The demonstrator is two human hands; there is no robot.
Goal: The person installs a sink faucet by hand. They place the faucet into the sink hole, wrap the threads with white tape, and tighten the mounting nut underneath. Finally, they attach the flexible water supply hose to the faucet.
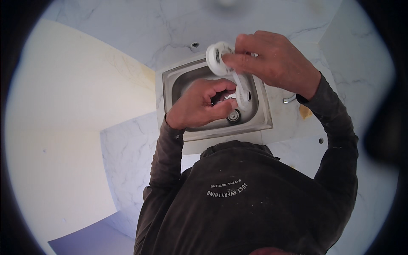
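Observation:
My right hand (272, 59) is closed, fingers and thumb round a white spool of thread seal tape (214, 61), above the far edge of the sink. A loose white strip of tape (241, 91) hangs from the spool toward my left hand. My left hand (202, 102), over the sink basin, pinches a small shiny metal fitting (229, 97) with white on it. Fingers cover most of that fitting, so its full shape is hidden. Both hands are above the steel sink (265, 114), not touching it.
A round dark drain (233, 115) sits in the basin. At the right, a chrome pipe end (290, 100) shows beside my right cuff, near a yellowish patch (305, 112). Round holes mark the marbled surface beyond the sink (195, 44) and at right (321, 140).

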